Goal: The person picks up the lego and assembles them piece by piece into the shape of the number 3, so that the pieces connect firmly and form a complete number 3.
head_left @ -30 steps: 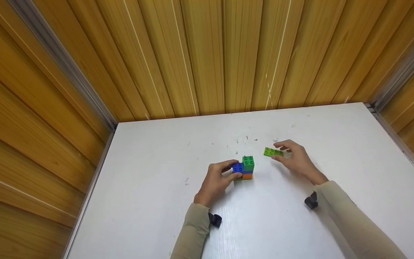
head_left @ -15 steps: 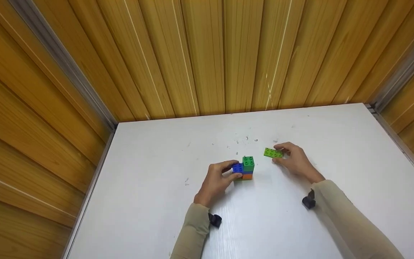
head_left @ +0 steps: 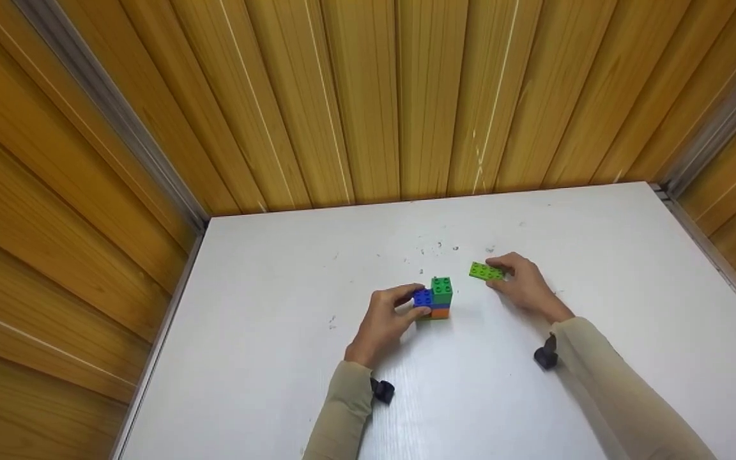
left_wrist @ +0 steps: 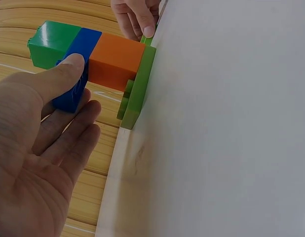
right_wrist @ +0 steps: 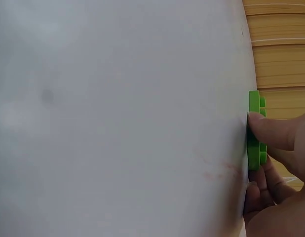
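Flat green brick: on table, long axis left-right, pinched at its right end by right hand. Block stack: near-left, well apart; left hand grips it.

The white table has a flat, matte top set into a corner of wood-panelled walls, with a metal strip along its left and right edges. Small dark specks mark the surface near the far middle. A stack of toy bricks stands upright at the centre. A flat light-green brick lies just to its right, apart from the stack.
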The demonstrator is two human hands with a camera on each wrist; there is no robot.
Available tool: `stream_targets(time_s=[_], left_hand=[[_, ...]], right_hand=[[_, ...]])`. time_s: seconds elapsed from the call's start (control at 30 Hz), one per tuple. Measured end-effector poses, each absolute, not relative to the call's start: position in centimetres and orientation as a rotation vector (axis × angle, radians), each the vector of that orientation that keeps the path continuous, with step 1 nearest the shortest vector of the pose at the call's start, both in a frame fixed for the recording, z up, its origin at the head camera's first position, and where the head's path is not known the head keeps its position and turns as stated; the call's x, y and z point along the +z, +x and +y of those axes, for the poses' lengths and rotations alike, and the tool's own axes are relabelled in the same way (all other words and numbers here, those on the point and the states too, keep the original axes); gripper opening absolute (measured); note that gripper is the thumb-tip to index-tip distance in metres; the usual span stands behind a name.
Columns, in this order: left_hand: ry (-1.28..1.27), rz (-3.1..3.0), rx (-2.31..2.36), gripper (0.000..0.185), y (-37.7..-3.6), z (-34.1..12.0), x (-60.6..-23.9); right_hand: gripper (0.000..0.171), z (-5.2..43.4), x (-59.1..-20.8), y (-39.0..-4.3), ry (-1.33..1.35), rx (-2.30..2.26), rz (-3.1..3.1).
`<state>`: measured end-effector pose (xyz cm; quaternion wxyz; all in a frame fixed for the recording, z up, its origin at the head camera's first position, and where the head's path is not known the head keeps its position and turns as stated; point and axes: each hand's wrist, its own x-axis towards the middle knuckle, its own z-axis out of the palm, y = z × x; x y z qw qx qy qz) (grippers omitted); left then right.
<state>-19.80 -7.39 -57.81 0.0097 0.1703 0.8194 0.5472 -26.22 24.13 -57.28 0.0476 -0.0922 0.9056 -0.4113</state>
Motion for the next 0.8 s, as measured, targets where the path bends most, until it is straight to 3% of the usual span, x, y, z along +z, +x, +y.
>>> stream_targets(time_s=[0.8], left_hand=[[0.532,2.54,1.72,0.045,-19.69,-7.47,-57.71]], right_hand=[[0.044,23.89,-56.4,-25.94,-0.296,-1.181,2.771]])
